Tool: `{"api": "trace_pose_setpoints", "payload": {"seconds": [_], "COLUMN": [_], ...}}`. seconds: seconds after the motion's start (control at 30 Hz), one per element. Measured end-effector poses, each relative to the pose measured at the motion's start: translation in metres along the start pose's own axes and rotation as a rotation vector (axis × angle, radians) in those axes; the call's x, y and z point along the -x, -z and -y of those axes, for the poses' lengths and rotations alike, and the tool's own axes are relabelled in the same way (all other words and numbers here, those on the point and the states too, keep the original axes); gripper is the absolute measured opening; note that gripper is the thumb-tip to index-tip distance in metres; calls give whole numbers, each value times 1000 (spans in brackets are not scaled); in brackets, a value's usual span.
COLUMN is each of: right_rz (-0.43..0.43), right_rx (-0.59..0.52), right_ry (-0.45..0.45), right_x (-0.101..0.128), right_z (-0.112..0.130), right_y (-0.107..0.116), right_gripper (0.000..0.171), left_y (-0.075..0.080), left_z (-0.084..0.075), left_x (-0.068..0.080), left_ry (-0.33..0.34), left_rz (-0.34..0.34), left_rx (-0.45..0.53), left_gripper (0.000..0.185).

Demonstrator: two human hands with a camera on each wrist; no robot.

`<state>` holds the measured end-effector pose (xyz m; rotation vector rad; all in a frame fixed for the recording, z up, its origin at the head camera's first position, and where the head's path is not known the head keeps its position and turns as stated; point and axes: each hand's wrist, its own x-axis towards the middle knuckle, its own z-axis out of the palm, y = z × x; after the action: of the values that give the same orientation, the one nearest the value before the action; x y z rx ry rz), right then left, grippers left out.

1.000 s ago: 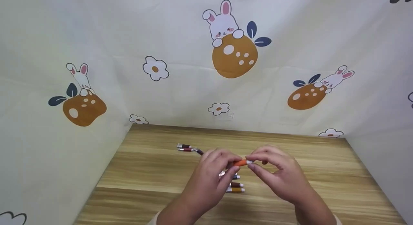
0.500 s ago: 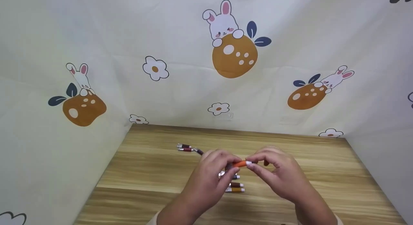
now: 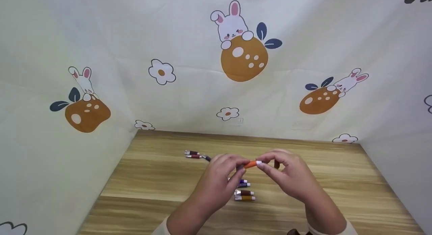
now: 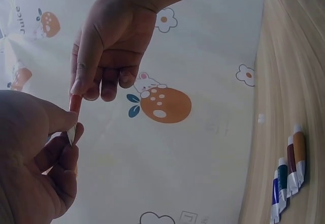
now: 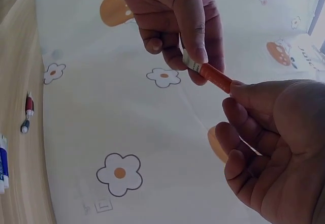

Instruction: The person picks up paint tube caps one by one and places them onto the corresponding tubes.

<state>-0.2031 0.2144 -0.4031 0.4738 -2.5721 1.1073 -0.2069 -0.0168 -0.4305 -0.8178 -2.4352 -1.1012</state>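
Well inside table (image 3: 152, 181) edges; orange tube (image 3: 250, 164)

Orange white-capped tube (image 3: 250, 164), tilted, between left fingers (image 3: 240, 160) and right fingers (image 3: 269, 155)

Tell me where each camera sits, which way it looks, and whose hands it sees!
Head: worn on the head, looking forward and down at the table and bunny cloth; shows the left hand and right hand.
Left wrist: on the left wrist, looking past its work to the cloth; left hand lower left, right hand above.
Right wrist: on the right wrist, looking likewise; right hand lower right, left hand above.
Shared: both wrist views show the orange tube both hands hold.
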Motion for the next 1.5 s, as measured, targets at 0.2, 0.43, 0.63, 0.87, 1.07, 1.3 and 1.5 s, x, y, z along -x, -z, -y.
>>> {"api": "trace_pose_setpoints", "payload": {"seconds": [0.2,0.43,0.63,0.87,1.07,1.3,1.5], "right_rz": [7,-18,-29,-16,-39,-77,-59], "right_rx": [-15,-26,-34,-40,-51,-36,27], "right_ry": [-14,-97,-182,-244,-339,-406,-448], "right_x": [-9,-22,-31,-39,-43,-45,-46], "right_z": [-14,-40,-64,-94,-126,-161,-189], "right_y": [-2,1,4,7,12,14,14], "right_gripper": [8,12,18,26,32,34,37], "left_y": [-9,-25,-39,-51,-57,-64,-66], "left_z": [17,43,68,89,104,115,117], "left_x": [-7,-14,-18,-18,-14,-13,-12], "left_ry": [38,101,172,236,290,338,416], "left_rz": [-2,44,124,188,215,258,302], "left_rx": [-9,-31,-18,-18,-35,-37,-49], "left_gripper": [15,9,7,5,6,6,4]}}
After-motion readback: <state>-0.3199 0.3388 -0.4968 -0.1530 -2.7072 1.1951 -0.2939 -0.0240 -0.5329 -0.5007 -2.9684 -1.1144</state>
